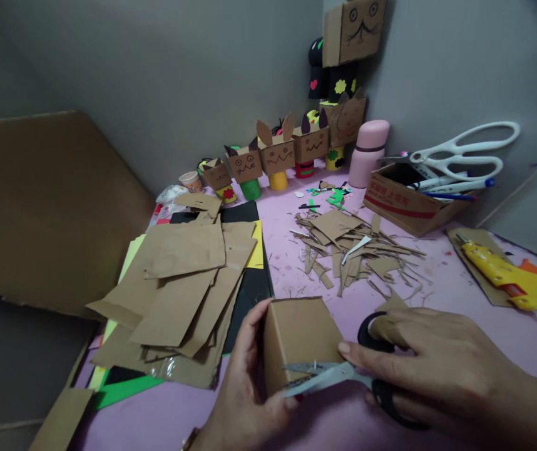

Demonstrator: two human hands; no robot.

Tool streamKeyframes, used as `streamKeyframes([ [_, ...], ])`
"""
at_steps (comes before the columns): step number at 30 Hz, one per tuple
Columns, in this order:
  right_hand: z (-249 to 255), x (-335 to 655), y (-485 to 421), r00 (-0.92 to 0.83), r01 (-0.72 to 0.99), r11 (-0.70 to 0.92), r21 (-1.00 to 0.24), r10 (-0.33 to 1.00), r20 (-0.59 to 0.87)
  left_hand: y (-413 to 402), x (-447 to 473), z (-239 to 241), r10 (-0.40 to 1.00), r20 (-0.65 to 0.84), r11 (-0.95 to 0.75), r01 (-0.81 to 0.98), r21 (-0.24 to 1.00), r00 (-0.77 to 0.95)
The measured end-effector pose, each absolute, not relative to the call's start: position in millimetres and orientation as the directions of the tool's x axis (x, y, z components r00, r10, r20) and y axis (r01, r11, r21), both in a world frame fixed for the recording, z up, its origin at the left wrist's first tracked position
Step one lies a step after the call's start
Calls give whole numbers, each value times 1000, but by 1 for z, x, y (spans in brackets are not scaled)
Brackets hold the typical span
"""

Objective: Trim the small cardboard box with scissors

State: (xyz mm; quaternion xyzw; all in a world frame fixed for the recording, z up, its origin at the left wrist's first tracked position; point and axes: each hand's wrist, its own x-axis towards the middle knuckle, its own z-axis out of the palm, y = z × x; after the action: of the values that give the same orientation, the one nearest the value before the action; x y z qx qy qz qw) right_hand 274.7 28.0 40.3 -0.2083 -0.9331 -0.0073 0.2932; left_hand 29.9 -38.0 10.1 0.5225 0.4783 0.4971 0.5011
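A small cardboard box (303,326) is held in front of me by my left hand (250,382), fingers along its left side and thumb at the lower near edge. My right hand (447,357) grips black-handled scissors (332,376), with fingers through the loops. The slightly parted blades point left and lie across the box's near edge, close to my left thumb. Whether the blades are biting into the cardboard I cannot tell. Just beyond the box lies a heap of cardboard scraps (343,247).
Stacked cardboard sheets (179,307) lie left, beside a large cardboard panel (38,213). Cat-faced cardboard figures (278,156) line the back, near a pink bottle (369,153). At right are a pen box (409,203) with white scissors (465,150) and a yellow glue gun (507,269).
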Motion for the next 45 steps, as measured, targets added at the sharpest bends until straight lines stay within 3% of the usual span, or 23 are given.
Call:
streamKeyframes([
  [6,36,271,28,-742,427,904,-25,366,561,-37,31,12,997,57,-59,39,998,49],
  [11,36,267,28,-724,385,920,-69,348,596,-36,31,17,999,31,-35,92,995,45],
  [26,37,272,29,-774,270,946,-177,323,545,-36,32,15,993,28,-24,-31,999,117],
  [45,34,273,28,-769,282,953,-108,292,569,-36,31,13,993,40,-37,-26,999,109],
])
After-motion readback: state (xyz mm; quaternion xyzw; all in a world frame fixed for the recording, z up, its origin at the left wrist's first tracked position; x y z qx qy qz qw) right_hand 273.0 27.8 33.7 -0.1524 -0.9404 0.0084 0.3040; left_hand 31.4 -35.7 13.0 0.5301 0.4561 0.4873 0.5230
